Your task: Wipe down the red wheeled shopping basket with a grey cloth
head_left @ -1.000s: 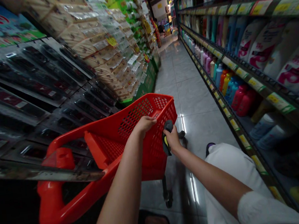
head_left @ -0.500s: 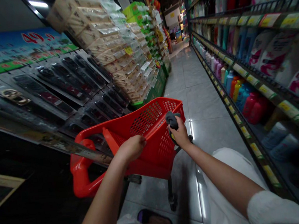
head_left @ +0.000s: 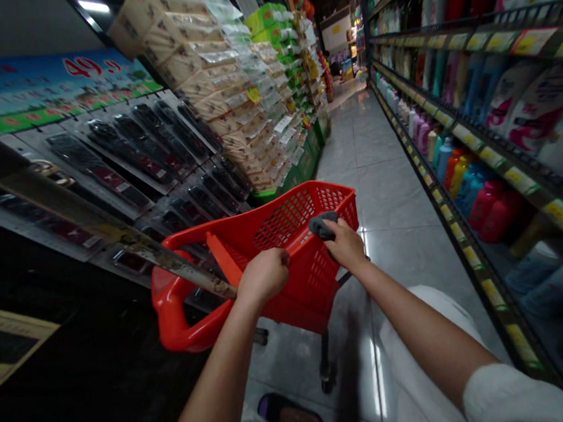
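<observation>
A red plastic shopping cart (head_left: 300, 296) stands on the tiled floor in front of me. My left hand (head_left: 265, 274) is closed on the cart's near side rim. My right hand (head_left: 346, 244) is wrapped round a dark grey item (head_left: 324, 225), which is above the cart's near rim towards its front end. What the grey item is, I cannot make out. The cart's handle (head_left: 172, 316) lies to the left of my left hand.
Packaged goods hang on a rack (head_left: 120, 161) at the left, beside stacked tissue packs (head_left: 228, 89). Shelves of bottles (head_left: 487, 209) run along the right. The tiled aisle (head_left: 369, 141) stretches ahead. A worn pole (head_left: 155, 251) slants down from the left.
The cart and both hands have shifted slightly right in view. The grey item has turned to lie flatter over the rim. The pole's end now shows nearer my left wrist.
</observation>
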Tool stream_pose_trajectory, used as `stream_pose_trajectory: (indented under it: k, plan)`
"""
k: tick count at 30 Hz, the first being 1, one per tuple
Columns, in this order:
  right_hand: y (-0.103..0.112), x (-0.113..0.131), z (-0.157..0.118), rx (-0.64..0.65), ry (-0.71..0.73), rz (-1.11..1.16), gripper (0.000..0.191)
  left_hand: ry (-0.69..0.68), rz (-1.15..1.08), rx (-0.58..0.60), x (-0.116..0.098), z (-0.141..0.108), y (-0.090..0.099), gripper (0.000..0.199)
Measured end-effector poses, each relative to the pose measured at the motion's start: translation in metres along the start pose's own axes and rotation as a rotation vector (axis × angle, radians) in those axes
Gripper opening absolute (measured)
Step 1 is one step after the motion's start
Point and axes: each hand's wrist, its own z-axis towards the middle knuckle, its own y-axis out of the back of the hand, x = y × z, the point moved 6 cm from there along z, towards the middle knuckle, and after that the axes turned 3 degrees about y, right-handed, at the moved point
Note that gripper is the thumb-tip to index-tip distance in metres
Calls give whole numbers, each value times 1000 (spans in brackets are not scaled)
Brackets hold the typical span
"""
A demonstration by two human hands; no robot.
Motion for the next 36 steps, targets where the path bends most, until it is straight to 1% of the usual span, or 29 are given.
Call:
stream_pose_trajectory:
  k: [1, 2, 3, 6, 7, 8, 9, 10, 13, 14, 15, 17, 20, 21, 22, 23, 27, 28, 29, 30, 31, 33, 35, 36]
  plan:
    - [2, -5, 3, -20, -41, -10, 48, -7, -8, 9, -1, 2, -1, 23]
    - [2, -5, 3, -31, -50, -16, 48, -13, -15, 19, -2, 5, -1, 23]
    - [1, -2, 1, -30, -25, -18, 49, -20, -21, 27, -3, 7, -2, 23]
    - [-8, 21, -14, 24, 165, 12, 53, -22, -24, 35, -8, 14, -2, 24]
    - [-10, 25, -18, 38, 212, 20, 54, -18, -20, 31, -10, 16, -1, 25]
    - [-10, 25, -19, 41, 225, 21, 53, -14, -13, 29, -11, 16, -1, 25]
    - [-9, 20, -16, 29, 199, 15, 52, -9, -5, 25, -13, 17, 0, 25]
    - [-6, 11, -12, 7, 139, 5, 51, -7, 3, 21, -14, 16, 0, 25]
    - [4, -21, 6, -63, -92, -29, 50, 6, 26, 9, -16, 13, 2, 26]
    - [5, -27, 9, -74, -138, -41, 51, 10, 34, 11, -16, 12, 2, 27]
    - [4, -28, 10, -78, -154, -53, 52, 16, 40, 14, -16, 11, 2, 28]
    - [-1, -17, 4, -58, -94, -64, 53, 25, 47, 15, -15, 9, 2, 29]
    - [-12, 12, -12, 12, 86, -56, 55, 26, 39, 1, -13, 7, 1, 30]
    - [-14, 18, -15, 31, 119, -59, 56, 19, 36, -13, -13, 5, 2, 30]
    - [-14, 19, -16, 40, 122, -71, 56, 9, 37, -29, -13, 3, 2, 30]
    - [-11, 16, -14, 37, 95, -91, 55, -11, 44, -46, -13, 1, 2, 30]
    - [10, -8, 4, 7, -152, -197, 52, -155, 71, -60, -14, -18, 5, 26]
    - [14, -8, 6, 11, -194, -219, 52, -203, 46, -63, -14, -25, 8, 25]
    - [16, -4, 5, 21, -208, -232, 51, -254, 0, -74, -14, -33, 12, 24]
    - [17, 5, 2, 34, -188, -237, 52, -307, -64, -91, -13, -42, 18, 24]
    - [15, 16, -4, 53, -133, -231, 52, -363, -145, -114, -12, -52, 24, 26]
    - [9, 42, -19, 106, 41, -188, 55, -459, -333, -173, -4, -73, 38, 29]
    - [3, 59, -34, 160, 180, -141, 59, -486, -539, -274, 11, -92, 52, 29]
    - [3, 61, -38, 172, 196, -135, 59, -469, -643, -332, 22, -99, 57, 28]
